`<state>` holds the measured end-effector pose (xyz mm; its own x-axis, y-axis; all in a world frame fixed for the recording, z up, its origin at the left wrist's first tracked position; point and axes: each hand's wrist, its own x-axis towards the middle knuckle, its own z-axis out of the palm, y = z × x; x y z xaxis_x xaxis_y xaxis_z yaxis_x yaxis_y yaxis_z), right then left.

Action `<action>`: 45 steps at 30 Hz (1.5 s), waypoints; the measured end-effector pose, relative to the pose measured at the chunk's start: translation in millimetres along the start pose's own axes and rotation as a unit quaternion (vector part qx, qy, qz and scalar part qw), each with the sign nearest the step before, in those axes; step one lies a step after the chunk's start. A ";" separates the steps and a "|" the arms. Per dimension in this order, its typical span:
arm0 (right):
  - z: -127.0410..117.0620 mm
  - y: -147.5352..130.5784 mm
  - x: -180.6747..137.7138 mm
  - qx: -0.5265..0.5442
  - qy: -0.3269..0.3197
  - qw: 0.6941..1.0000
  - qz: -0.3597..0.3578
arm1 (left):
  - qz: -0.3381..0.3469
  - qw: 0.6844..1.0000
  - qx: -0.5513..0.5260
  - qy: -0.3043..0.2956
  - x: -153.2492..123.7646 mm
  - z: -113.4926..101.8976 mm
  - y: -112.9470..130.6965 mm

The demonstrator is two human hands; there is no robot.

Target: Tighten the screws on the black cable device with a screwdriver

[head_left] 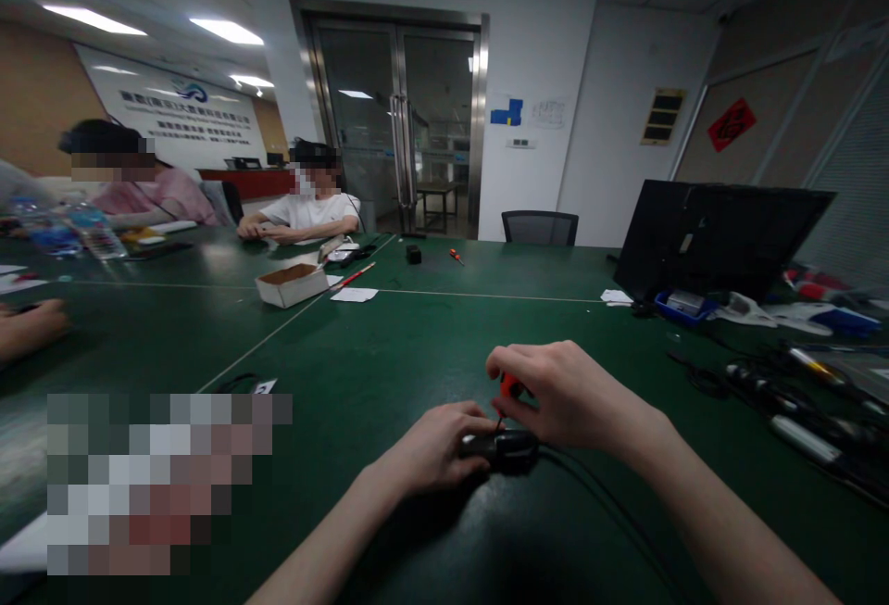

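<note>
On the green table in front of me lies a dark, rounded device with a black cable trailing from its right end toward the table's near side. My left hand grips its left end, fingers closed around it. Above the device, my right hand pinches the orange-red handle of a small screwdriver. The thin shaft points down and its tip meets the top of the device. Fingers partly cover the handle, and the exact contact spot is too small to make out.
An open white box, paper slips, a black block and another orange screwdriver lie farther back. At right stand a monitor, a blue tray and tangled cables. Other people sit along the left side.
</note>
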<state>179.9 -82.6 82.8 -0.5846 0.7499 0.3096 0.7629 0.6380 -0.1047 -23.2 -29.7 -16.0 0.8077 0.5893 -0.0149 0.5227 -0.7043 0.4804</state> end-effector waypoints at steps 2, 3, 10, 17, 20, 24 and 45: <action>0.9 1.6 0.5 -0.030 0.002 1.000 -0.004 | 0.002 1.000 0.002 0.007 0.2 1.5 -1.8; 0.8 2.1 0.5 -0.042 0.001 0.999 -0.002 | 0.002 1.000 0.002 0.009 0.2 2.1 -2.5; -6.3 -0.6 -4.2 0.031 -0.002 0.999 -0.013 | 0.003 1.000 -0.001 0.005 0.1 1.8 -1.2; -0.8 3.8 0.8 -0.009 0.001 1.000 0.013 | -0.001 1.000 -0.007 0.002 0.3 1.6 -1.6; 0.7 4.2 3.2 -0.061 -0.011 0.998 0.015 | 0.000 1.000 -0.008 0.004 0.8 3.4 -4.5; -1.0 0.1 2.6 -0.057 0.002 0.998 0.001 | -0.006 1.000 0.005 0.007 1.0 4.6 -6.5; -2.8 -0.2 -1.4 0.034 -0.003 0.999 0.012 | -0.007 1.000 0.003 -0.003 -0.7 -0.7 0.6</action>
<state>181.3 -84.3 85.0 -0.5678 0.7666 0.3000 0.7564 0.6296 -0.1772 -23.7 -30.3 -15.0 0.8024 0.5962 -0.0268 0.5352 -0.6990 0.4744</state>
